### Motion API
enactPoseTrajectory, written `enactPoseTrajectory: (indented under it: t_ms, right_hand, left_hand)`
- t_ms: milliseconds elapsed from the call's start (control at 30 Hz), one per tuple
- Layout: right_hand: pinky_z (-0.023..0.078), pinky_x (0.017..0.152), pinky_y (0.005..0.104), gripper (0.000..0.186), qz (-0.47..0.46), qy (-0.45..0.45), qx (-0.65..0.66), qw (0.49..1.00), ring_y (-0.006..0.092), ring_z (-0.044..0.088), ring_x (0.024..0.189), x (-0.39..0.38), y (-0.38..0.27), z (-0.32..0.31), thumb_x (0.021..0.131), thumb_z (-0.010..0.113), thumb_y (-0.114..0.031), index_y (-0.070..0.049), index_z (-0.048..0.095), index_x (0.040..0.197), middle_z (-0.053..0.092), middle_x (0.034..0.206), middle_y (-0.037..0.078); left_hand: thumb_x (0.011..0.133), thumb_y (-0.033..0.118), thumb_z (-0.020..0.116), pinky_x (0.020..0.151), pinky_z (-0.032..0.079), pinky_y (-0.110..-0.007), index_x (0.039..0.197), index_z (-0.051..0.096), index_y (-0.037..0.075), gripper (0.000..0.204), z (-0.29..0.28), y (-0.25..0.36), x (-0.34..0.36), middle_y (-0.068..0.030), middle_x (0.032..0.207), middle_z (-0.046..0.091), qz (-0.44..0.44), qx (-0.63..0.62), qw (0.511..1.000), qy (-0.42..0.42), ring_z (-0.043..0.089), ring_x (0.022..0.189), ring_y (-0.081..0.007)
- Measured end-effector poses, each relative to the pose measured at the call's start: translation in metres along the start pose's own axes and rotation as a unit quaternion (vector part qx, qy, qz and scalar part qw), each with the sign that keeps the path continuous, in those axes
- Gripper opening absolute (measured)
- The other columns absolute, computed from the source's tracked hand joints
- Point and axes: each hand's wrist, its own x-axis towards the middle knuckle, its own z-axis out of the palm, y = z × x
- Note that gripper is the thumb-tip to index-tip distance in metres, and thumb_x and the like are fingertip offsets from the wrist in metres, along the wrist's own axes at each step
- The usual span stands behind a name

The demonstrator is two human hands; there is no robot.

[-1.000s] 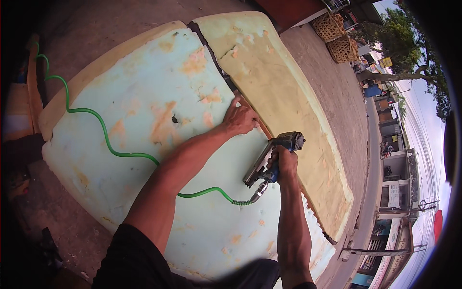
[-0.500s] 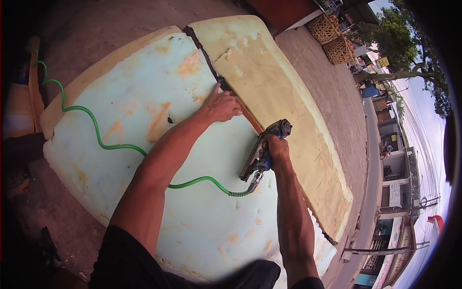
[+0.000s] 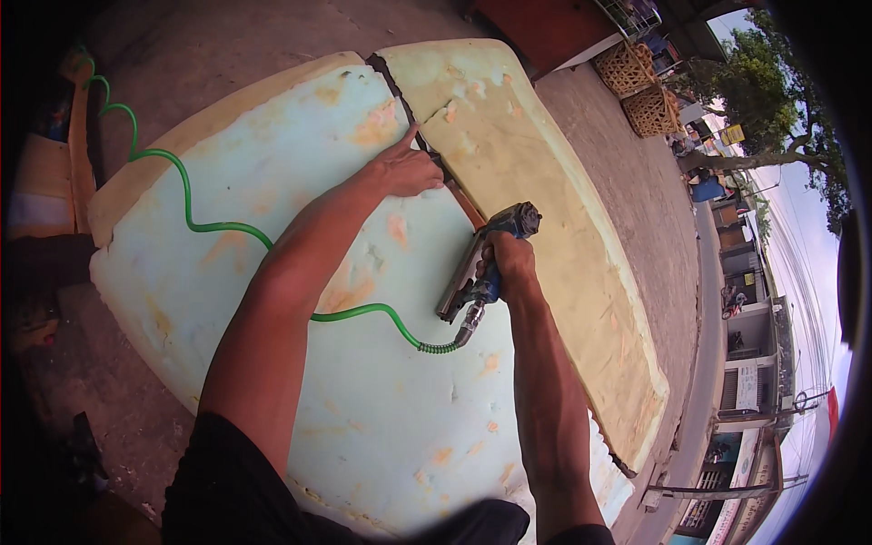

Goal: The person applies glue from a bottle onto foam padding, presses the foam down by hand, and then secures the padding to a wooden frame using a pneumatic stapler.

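Foam: broad, pale blue-green padding (image 3: 391,409), rounded at its outer corners, soft-looking and unevenly surfaced, with blotches of orange and tan and small pits. Alongside it runs a long yellowish foam panel (image 3: 554,218), smoother, with a paler, rough border and a few torn flakes near its far end. Between the two lies a dark, ragged-edged seam (image 3: 392,84); a narrow reddish-brown strip (image 3: 467,205) shows within it, apparently wood.

Tool: air-powered nailer or stapler (image 3: 519,219), blue and black, with a worn blocky head and a long, straight grey metal magazine. It is over the seam, head at the yellowish panel's edge, magazine angled across the pale padding. Contact of the nose with the strip: cannot tell. A silvery metal coupling (image 3: 472,316) at the grip base joins a glossy green hose (image 3: 189,195), spring-sleeved at this end, which snakes across the padding and passes under the left forearm.

Hands: right hand (image 3: 510,258) wraps its fingers round the tool's grip. Left hand (image 3: 406,171) rests at the seam, index finger extended along it, remaining fingers bent; whether they pinch the edge, cannot tell.
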Motion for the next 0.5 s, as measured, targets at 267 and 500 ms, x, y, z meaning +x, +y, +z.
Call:
enactPoseTrajectory:
  t_ms: [267,500]
  right_hand:
    - [0.05,0.046,0.0369,0.01,-0.057,-0.024,0.003,0.998,0.0223,0.056,0.049,0.003,-0.02,0.028,0.082,0.06,-0.008,0.0,0.056,0.078,0.054,0.063,0.008]
    - [0.05,0.046,0.0394,0.01,-0.043,-0.053,0.011,0.998,0.0233,0.056,0.048,0.016,-0.017,0.042,0.083,0.059,-0.008,0.0,0.056,0.077,0.052,0.063,0.008]
  left_hand:
    - [0.104,0.04,0.051,0.125,0.021,-0.052,0.115,0.073,0.016,0.034,0.03,-0.034,0.002,0.0019,0.122,0.071,0.069,0.015,0.987,0.142,0.058,0.126,-0.0226]
    - [0.102,0.029,0.057,0.124,0.021,-0.053,0.119,0.071,0.011,0.028,0.003,-0.044,-0.003,-0.0044,0.13,0.068,0.1,-0.101,0.969,0.202,0.056,0.131,-0.0213]
